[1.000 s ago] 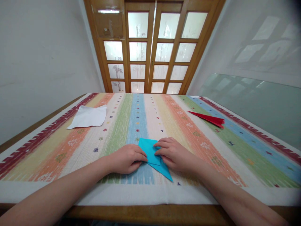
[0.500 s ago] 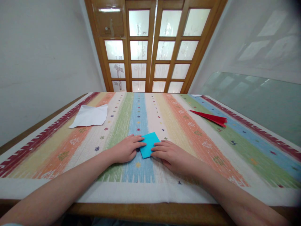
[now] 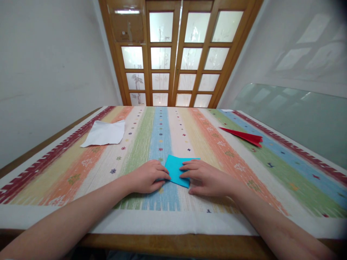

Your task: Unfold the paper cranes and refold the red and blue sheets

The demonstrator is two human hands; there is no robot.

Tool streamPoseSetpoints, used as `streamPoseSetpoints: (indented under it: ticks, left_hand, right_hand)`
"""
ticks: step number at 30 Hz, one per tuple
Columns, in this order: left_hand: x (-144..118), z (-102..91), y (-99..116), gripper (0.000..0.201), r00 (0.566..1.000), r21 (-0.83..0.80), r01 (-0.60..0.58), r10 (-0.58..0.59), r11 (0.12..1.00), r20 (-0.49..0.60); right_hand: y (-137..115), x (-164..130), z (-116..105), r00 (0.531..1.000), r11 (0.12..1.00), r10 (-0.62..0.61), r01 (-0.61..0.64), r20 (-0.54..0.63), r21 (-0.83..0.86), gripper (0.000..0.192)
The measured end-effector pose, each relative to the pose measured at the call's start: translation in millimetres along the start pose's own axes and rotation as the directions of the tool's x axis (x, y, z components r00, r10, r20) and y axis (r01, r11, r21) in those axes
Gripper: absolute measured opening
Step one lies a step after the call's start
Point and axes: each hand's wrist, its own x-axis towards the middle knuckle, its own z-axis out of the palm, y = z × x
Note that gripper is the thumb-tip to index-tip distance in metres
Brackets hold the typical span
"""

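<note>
Behind striped tablecloth (image 3: 222,144), wooden glazed doors (image 3: 176,54) stand

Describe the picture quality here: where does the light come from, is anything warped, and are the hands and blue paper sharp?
Head view: soft daylight enters through the frosted door panes; shadows on the cloth are faint. Wide-angle distortion splays the walls and table edges outward, and the corners darken. The left hand, right hand and blue paper are reasonably sharp. The glass sheet reflects the panes.
</note>
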Motion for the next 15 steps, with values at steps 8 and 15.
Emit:
streamPoseSetpoints:
  ticks: [8,15]
  left_hand:
    - [0,4.9,-3,0.024,0.999,-0.058,0.033,-0.034,0.998,-0.003]
    - [3,13.3,-3,0.027,0.997,-0.020,0.065,-0.066,0.998,-0.030]
  right_hand:
    - [1,2,0,1.000,0.999,0.021,-0.021,0.008,0.025,0.025]
    - [7,4,4,0.997,0.997,0.078,-0.078,-0.009,0.023,0.025]
